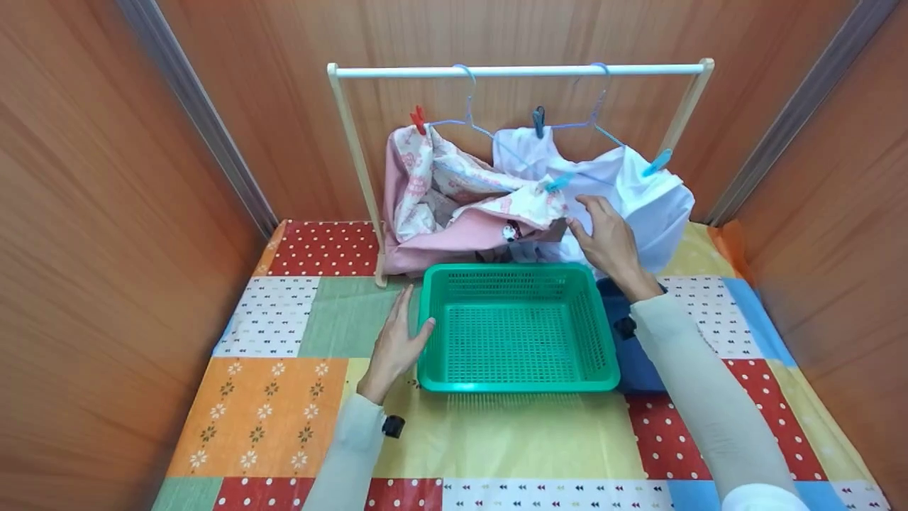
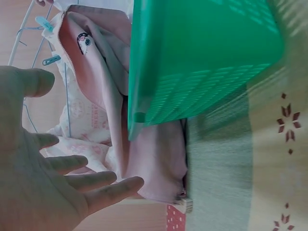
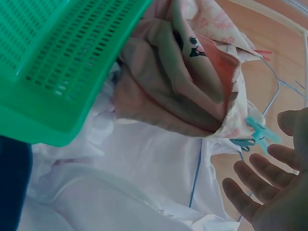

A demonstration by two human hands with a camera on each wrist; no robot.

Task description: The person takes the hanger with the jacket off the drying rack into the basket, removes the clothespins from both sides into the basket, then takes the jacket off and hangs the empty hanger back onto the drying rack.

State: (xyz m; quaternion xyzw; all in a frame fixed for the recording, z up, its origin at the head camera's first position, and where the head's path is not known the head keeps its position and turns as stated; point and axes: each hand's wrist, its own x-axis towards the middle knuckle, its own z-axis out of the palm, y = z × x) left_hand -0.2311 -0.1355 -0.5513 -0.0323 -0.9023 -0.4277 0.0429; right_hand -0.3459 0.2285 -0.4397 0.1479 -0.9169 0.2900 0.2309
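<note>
Dark blue item (image 1: 640, 365) partly hidden by green basket (image 1: 507, 344).

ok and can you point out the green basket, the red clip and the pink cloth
green basket (image 1: 518, 387): head view, near edge of its rim
red clip (image 1: 419, 121): head view, middle of its body
pink cloth (image 1: 454, 240): head view, plain pink outer side

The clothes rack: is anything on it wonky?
Yes, the pink cloth looks askew: in the head view its light-blue clip appears well below its red clip, instead of level along the rail.
</note>
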